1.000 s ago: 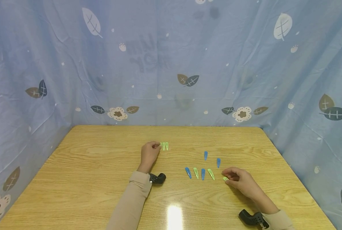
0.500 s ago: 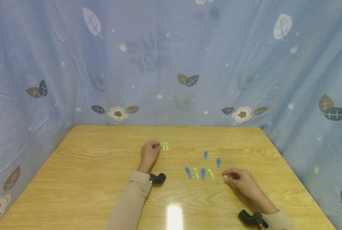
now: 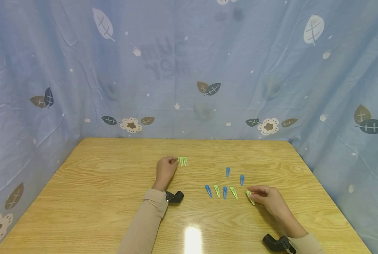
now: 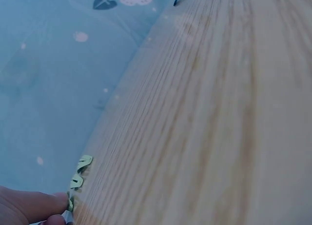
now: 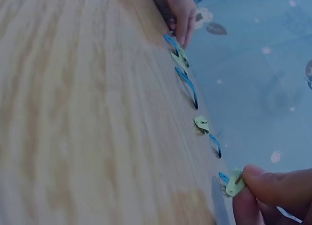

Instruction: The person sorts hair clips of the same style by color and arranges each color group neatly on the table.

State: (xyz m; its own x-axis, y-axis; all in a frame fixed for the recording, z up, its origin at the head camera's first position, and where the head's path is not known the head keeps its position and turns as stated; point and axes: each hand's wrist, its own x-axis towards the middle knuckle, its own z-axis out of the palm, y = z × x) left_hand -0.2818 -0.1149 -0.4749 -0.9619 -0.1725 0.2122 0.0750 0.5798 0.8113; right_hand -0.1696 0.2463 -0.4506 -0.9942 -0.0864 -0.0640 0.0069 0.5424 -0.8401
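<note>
Toward the back of the table, my left hand (image 3: pixel 165 170) pinches a light green snap hair clip (image 4: pixel 70 203) at the left end of a short row. Beside it lie two more green clips (image 3: pixel 181 161), side by side. On the right, my right hand (image 3: pixel 269 200) pinches another green hair clip (image 5: pixel 235 183) between thumb and fingers; it is tilted, and its oval end points away from me. Just left of that hand lie two green clips (image 3: pixel 233 193) and two blue clips (image 3: pixel 225 192), alternating. Two further blue clips (image 3: pixel 242 180) lie behind them.
The wooden table (image 3: pixel 106 201) ends at a blue leaf-patterned curtain (image 3: pixel 189 70) at the back and sides. Black wrist camera mounts (image 3: pixel 175 197) sit on both wrists. A bright light reflection shows near the front.
The green clip in my right hand has turned and come out from behind the fingers, so its full length shows. My left hand stays by its row.
</note>
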